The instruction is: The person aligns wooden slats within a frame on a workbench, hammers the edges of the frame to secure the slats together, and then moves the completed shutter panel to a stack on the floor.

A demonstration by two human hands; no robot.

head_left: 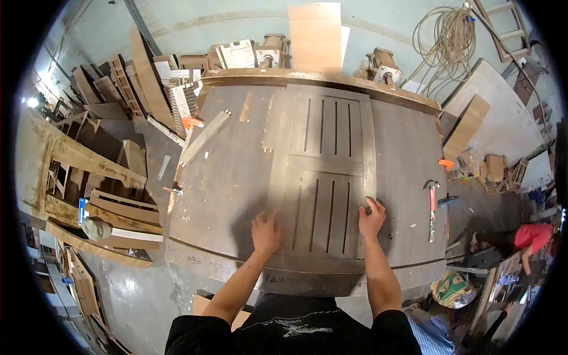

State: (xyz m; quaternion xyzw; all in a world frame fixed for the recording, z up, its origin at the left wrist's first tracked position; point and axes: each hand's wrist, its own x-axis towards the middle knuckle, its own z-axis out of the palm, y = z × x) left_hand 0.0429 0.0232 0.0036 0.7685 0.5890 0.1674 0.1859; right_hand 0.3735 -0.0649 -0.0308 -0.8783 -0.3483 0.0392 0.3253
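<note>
A slatted wooden door panel [325,167] lies flat on the workbench before me, with dark upright slots in an upper and a lower section. Along its right side runs a long wooden rail [369,142]. My left hand [266,234] rests by the panel's lower left edge, fingers apart and a little blurred. At the near end of the right rail, my right hand [371,219] has its fingers bent over the wood, thumb toward the panel. The fingertips' undersides are hidden.
The wide workbench [228,142] has a raised back ledge [319,78]. A claw hammer [432,210] lies at its right, a loose wooden strip [205,139] at its left. Orange clamps [192,122] sit at the edges. Boards [151,83] lean behind; a person [529,239] is at far right.
</note>
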